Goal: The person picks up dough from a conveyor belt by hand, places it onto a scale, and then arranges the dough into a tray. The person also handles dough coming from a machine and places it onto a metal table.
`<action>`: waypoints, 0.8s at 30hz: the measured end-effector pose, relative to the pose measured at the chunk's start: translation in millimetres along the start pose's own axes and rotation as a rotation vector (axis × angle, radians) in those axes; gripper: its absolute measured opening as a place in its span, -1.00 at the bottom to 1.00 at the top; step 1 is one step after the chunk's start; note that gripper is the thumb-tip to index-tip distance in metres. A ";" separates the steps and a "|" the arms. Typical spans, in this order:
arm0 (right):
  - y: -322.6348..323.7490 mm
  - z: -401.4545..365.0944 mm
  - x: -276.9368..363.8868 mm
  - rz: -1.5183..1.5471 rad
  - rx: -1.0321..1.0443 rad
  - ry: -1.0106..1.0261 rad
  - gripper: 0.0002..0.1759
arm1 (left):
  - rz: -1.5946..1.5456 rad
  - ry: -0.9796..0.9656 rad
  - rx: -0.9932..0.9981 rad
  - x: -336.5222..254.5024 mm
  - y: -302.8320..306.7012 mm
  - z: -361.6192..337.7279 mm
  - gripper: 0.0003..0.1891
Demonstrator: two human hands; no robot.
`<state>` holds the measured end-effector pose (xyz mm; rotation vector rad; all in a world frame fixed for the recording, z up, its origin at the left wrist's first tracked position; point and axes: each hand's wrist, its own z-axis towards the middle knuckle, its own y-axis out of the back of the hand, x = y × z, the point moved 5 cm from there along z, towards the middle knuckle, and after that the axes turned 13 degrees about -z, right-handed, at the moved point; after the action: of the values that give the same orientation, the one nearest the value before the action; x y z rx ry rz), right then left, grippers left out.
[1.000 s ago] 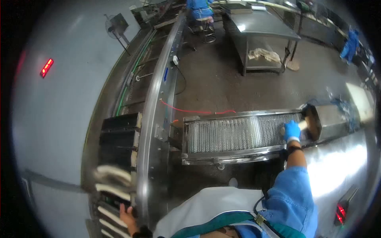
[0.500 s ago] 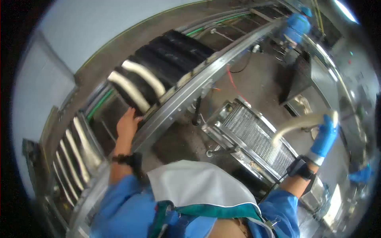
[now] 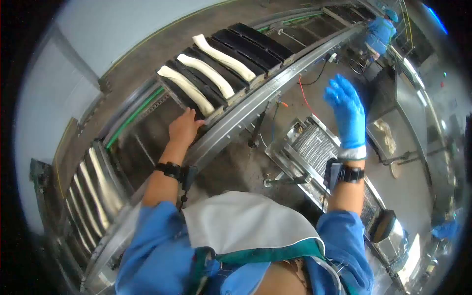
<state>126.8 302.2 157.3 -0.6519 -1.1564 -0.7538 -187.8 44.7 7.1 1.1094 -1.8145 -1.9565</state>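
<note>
My bare left hand [image 3: 184,129] has its fingers curled at the near left corner of a black grooved tray [image 3: 160,89] on the conveyor, with the thumb held out along the near edge. Three long, pale dough-like strips lie in separate grooves: the nearest strip [image 3: 187,91], the middle strip [image 3: 209,76] and the far strip [image 3: 226,59]. Several black grooves [image 3: 250,49] beyond them hold no strip. My right hand [image 3: 348,110], in a blue glove, is raised right of the conveyor, fingers extended, with nothing in it.
The metal conveyor rail [image 3: 260,91] runs from lower left to upper right. More trays with pale strips [image 3: 93,191] stand at left. A metal mesh belt [image 3: 319,147] sits below my right hand. Another person in blue [image 3: 381,34] is at the far right.
The pale strip that my right hand held is out of it, and three strips now lie in the grooves instead of two. The black tray and my left hand have shifted up and right.
</note>
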 end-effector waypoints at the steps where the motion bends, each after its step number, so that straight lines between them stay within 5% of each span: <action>1: 19.6 -14.4 -9.7 -0.058 -0.062 -0.025 -0.55 | 0.007 0.021 0.035 -4.1 5.3 1.3 -0.46; 9: 320.2 -273.5 -106.1 -0.623 -0.867 -0.606 -0.68 | 0.016 -0.057 -0.084 -12.1 -6.6 8.6 -0.44; 10: 394.8 -331.5 -139.7 -1.085 -0.801 -0.311 -0.69 | 0.027 -0.064 -0.120 -13.0 -6.1 7.1 -0.45; 11: 418.9 -382.7 -145.4 -0.852 -1.023 -0.623 -0.70 | 0.034 -0.112 -0.150 -20.6 -10.6 16.6 -0.46; 13: 408.4 -420.7 -126.2 -0.685 -1.141 -0.745 -0.70 | -0.045 -0.179 -0.210 -38.9 -11.0 14.5 -0.51; 15: 404.0 -427.2 -116.6 -1.990 0.065 -1.268 -0.67 | -0.027 -0.152 -0.135 -85.8 -6.3 6.0 -0.53; 16: 428.6 -463.7 -126.8 -1.756 -0.519 -1.300 -0.71 | 0.065 -0.289 -0.185 -88.9 -22.4 18.0 -0.54; 17: 448.3 -482.7 -144.2 -1.482 -1.036 -1.232 -0.73 | 0.024 -0.112 -0.153 -133.1 1.0 -4.7 -0.55; 24: 440.0 -436.3 -127.2 -1.682 -1.093 -1.328 -0.54 | 0.238 -0.214 -0.091 -155.6 -26.3 43.6 -0.60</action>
<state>694.3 244.4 -116.0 -1.0234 -2.5232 -2.7547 -103.3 182.1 34.9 0.6434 -1.8413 -2.0528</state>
